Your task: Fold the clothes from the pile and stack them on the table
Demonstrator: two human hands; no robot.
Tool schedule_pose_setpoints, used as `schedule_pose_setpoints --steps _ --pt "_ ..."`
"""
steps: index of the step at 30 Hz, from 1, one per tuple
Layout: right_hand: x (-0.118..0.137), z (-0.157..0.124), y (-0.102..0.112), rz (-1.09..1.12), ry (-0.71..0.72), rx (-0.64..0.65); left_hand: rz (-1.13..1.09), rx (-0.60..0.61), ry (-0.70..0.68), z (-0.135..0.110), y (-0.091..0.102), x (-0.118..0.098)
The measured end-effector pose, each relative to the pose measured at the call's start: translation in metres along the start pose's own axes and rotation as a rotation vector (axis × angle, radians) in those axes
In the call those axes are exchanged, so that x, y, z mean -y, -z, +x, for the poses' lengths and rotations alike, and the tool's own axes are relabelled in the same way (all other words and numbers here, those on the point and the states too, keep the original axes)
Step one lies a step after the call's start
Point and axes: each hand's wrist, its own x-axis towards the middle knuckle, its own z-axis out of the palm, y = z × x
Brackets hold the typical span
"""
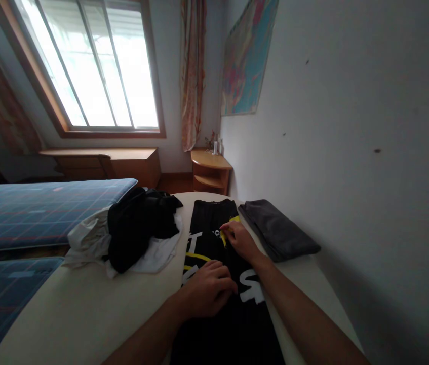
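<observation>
the black shirt [227,329] lies stretched long and narrow in front of me, its white and yellow print facing up, on the pale table [58,314]. my left hand [207,289] rests on its middle with the fingers curled and close together; i can't tell whether any cloth is caught under them. my right hand [241,241] is farther along, thumb and fingertips narrowed at a yellow patch on the shirt, though i can't tell if they pinch it or only press.

space is tight on both sides. to the right, a dark grey folded cloth [278,228] lies at a slant, its far corner just beside the shirt, with the bare wall [369,203] beyond it. to the left, a heap holds a black garment [134,228] on top of white cloth [159,253], near the shirt but apart from it. past the heap is a blue checked mattress [47,213]. beyond the table's far end stand a corner shelf [212,159] and, more to the left, a low wooden desk [130,153] under the bright window [96,66].
</observation>
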Motion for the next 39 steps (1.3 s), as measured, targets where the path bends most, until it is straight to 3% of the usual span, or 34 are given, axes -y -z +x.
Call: schedule_pose_setpoints --steps 12,18,27,33,39 --pt "-0.003 -0.003 -0.008 -0.030 0.034 0.109 -0.095 0.164 -0.035 -0.011 0.015 -0.021" --pt "-0.003 -0.003 -0.008 -0.048 0.025 0.128 -0.103 0.172 -0.126 -0.027 0.003 -0.033" --pt "-0.002 -0.004 -0.009 -0.078 -0.002 0.073 -0.170 0.230 -0.185 -0.040 0.002 -0.043" --pt "-0.001 -0.004 -0.008 -0.055 -0.019 0.071 -0.216 0.257 -0.296 -0.038 -0.014 -0.043" --pt "-0.002 -0.005 -0.007 -0.039 0.014 0.030 -0.146 0.224 -0.352 -0.038 -0.011 -0.045"
